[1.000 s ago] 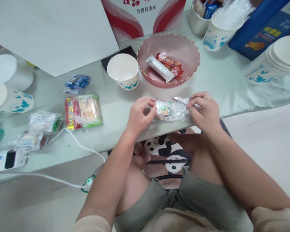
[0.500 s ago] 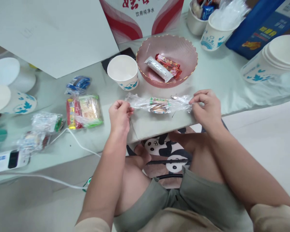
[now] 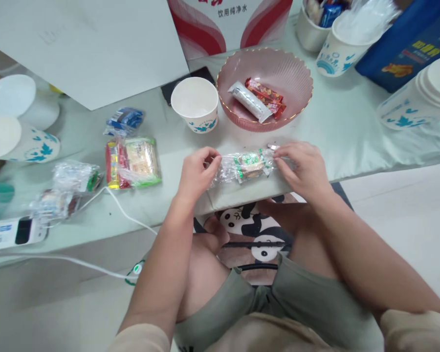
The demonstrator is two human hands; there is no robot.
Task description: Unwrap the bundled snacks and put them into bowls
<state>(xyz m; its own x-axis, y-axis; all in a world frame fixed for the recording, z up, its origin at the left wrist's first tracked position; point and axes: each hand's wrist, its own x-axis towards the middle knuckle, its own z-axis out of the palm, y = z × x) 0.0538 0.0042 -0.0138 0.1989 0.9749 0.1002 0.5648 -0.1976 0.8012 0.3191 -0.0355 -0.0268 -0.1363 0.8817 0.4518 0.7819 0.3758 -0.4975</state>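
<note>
A clear plastic bag of snacks point(image 3: 250, 165), crinkled and showing green-printed packets inside, lies along the table's near edge between my hands. My left hand point(image 3: 199, 175) pinches the loose plastic at its left end, thumb against the fingers. At the opposite end, my right hand point(image 3: 301, 166) has its thumb and fingertips closed on the plastic. A small shiny metal piece point(image 3: 273, 146) shows beside the right fingertips; most of it is hidden. Just beyond the bag stand a white paper cup point(image 3: 196, 100) and a pink ribbed bowl point(image 3: 297, 93) holding red packets point(image 3: 266, 98) and a silver-wrapped stick point(image 3: 250, 101).
Wrapped snack bundles point(image 3: 132, 164) and a blue packet point(image 3: 124, 120) lie left, near a white cable point(image 3: 126, 218). Paper cups stand at the far left and in a stack point(image 3: 407, 105) at right. A white board point(image 3: 95, 54) and a water carton point(image 3: 234, 29) stand behind.
My hands have come closer together, so the stretched plastic is now bunched. The bag has turned, showing more of its green print. The camera view has shifted slightly.
</note>
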